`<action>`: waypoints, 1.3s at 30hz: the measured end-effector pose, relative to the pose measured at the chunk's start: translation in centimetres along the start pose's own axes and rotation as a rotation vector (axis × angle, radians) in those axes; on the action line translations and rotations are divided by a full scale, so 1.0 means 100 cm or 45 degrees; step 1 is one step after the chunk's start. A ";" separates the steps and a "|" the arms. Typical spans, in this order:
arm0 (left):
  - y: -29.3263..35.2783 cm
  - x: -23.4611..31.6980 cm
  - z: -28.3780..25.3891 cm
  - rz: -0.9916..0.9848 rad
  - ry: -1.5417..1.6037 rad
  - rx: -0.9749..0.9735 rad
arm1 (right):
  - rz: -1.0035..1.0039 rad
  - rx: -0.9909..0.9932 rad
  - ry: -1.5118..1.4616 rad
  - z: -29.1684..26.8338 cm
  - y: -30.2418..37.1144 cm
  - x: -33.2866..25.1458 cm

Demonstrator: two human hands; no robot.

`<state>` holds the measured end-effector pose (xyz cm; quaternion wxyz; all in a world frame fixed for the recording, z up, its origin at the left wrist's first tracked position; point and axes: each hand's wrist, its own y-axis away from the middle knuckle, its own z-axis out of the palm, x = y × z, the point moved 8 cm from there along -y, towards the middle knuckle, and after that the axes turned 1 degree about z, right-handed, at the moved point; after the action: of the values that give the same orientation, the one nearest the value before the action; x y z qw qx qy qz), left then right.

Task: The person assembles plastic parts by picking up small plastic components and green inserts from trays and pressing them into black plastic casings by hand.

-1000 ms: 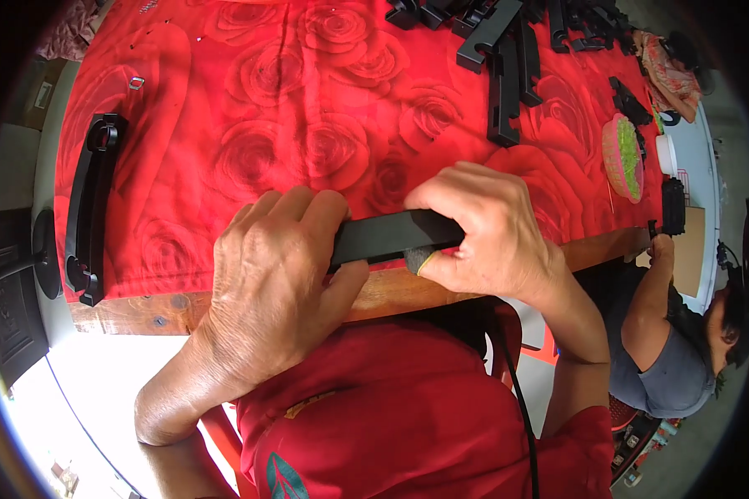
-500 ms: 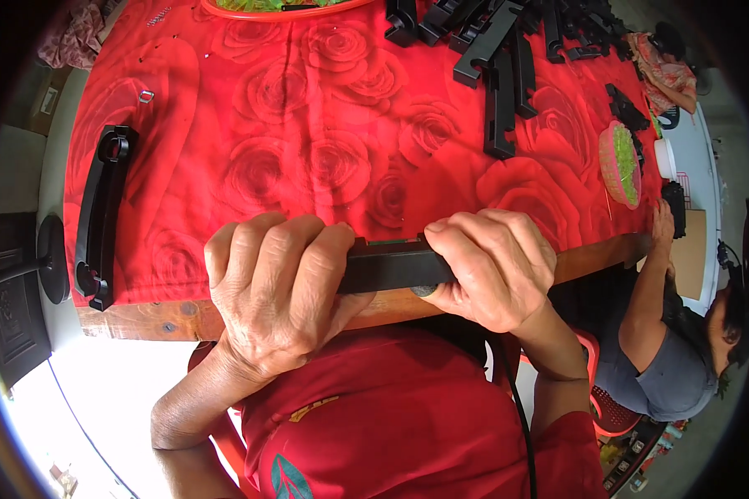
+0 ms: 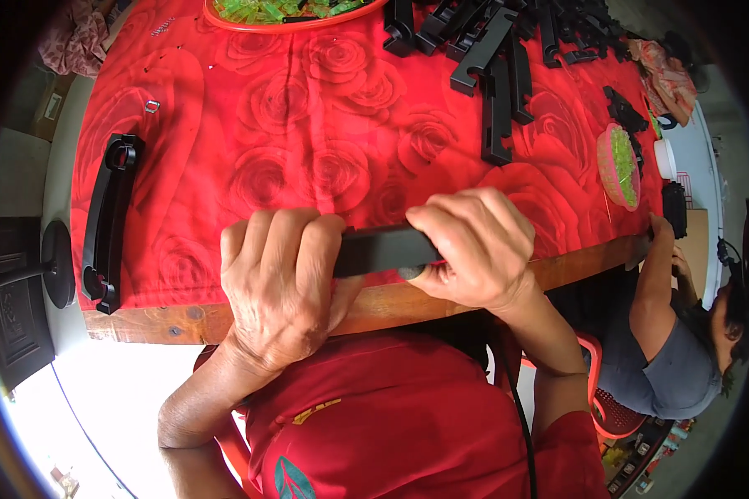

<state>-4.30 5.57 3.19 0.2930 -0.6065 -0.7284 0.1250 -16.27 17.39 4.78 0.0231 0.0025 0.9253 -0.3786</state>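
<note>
A long black plastic bar [image 3: 386,249] spans my two hands just above the table's front edge. My left hand [image 3: 279,279] wraps round its left end, knuckles up. Round the right end closes my right hand [image 3: 478,249], with the thumb beneath, a dark covering on its tip. Both ends of the bar are hidden inside my fists. A similar black plastic piece [image 3: 111,224], with a round opening at its far end, lies by the table's left edge. Farther off at the right, a heap of black plastic pieces [image 3: 495,108] is spread out.
A red tray [image 3: 308,22] of small green pieces stands at the far side. On the right is a pink basket [image 3: 617,166] of green pieces. A small metal ring [image 3: 151,106] lies at the left. Another person [image 3: 666,358] sits at the right end of the table.
My hands and the black bar have shifted slightly; the right hand has moved up and left, and the bar's right end is tilted higher. My grip stays on both ends.
</note>
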 end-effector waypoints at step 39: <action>-0.012 -0.026 0.045 -0.478 0.609 -0.811 | 0.712 -1.024 -0.745 0.053 0.010 0.036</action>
<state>-7.61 3.56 -0.49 0.2694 -0.5355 -0.7400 -0.3051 -19.64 14.33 0.15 0.3767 0.1334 0.9158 0.0392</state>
